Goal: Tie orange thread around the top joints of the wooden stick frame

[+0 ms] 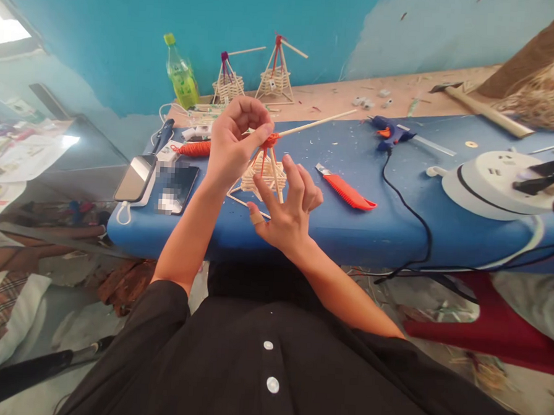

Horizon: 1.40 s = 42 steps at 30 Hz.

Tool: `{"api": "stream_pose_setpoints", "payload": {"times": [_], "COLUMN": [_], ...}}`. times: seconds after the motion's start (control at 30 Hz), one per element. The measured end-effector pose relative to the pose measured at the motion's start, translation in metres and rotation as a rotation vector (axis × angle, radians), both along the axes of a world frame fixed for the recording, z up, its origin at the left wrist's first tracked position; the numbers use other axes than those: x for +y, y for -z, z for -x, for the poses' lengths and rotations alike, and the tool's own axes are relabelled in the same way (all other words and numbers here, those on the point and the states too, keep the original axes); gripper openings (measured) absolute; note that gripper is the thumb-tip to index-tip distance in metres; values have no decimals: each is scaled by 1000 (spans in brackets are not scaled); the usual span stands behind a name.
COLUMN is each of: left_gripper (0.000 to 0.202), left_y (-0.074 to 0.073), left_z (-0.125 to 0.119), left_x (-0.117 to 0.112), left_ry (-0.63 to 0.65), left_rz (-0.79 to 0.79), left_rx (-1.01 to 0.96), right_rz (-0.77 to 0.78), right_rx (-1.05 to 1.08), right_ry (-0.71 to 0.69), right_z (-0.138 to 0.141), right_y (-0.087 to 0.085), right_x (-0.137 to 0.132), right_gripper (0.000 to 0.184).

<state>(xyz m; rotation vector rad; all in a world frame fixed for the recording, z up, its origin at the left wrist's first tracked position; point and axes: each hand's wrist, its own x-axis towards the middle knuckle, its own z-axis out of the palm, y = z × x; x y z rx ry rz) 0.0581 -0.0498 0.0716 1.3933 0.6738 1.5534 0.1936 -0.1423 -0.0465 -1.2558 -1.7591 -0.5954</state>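
A small pyramid-shaped model of pale wooden sticks (278,181) stands on the blue tabletop before me, with a stacked-stick basket in its middle. Orange cord (272,140) binds its peak, and strands hang from there to the basket. One long stick (318,122) juts from the peak to the right. My left hand (238,137) is closed in a pinch on the cord at the peak. Beside the model's front, my right hand (288,211) has its fingers spread, the index fingertip close to the hanging strands; whether it touches them I cannot tell.
A red utility knife (347,187), a blue glue gun (392,134) and a white power strip (485,184) lie to the right. A hammer (489,111) is farther back. Two similar models (275,77) and a bottle (182,72) stand behind; phones (134,178) lie left.
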Motion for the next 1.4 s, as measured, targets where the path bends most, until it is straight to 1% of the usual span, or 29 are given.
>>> {"api": "stream_pose_setpoints", "payload": {"times": [0.07, 0.1, 0.2, 0.3, 0.43, 0.57, 0.73, 0.9, 1.0, 1.13, 1.4], "left_gripper": [35, 36, 39, 41, 36, 35, 35, 34, 31, 28, 30], "left_y": [0, 1, 2, 3, 3, 2, 2, 8, 10, 9, 12], "left_z": [0, 1, 3, 3, 1, 1, 7, 14, 14, 12, 14], "left_x": [1, 1, 3, 3, 0, -2, -4, -2, 0, 0, 1], "left_ry": [-1, -1, 1, -2, -15, -19, -28, -8, 10, -6, -12], "left_rz": [23, 35, 55, 54, 21, -55, -59, -67, -106, -154, -184], "left_rx": [-8, -14, -27, -21, -8, 27, 36, 26, 31, 29, 24], "right_rz": [7, 18, 62, 72, 63, 128, 148, 143, 137, 140, 153], "right_rx": [9, 9, -2, -11, -40, -57, -42, -23, 5, 29, 53], "right_ry": [27, 40, 48, 50, 69, 94, 65, 23, -22, -53, -93], "right_z": [1, 2, 5, 9, 12, 13, 12, 8, 7, 5, 2], "right_y": [-4, -6, -8, -8, -7, -8, -7, -3, 0, 1, -1], "right_x": [0, 1, 1, 0, -2, -4, -5, -2, 1, 2, 1], "right_gripper": [62, 62, 58, 55, 52, 52, 51, 51, 51, 50, 48]}}
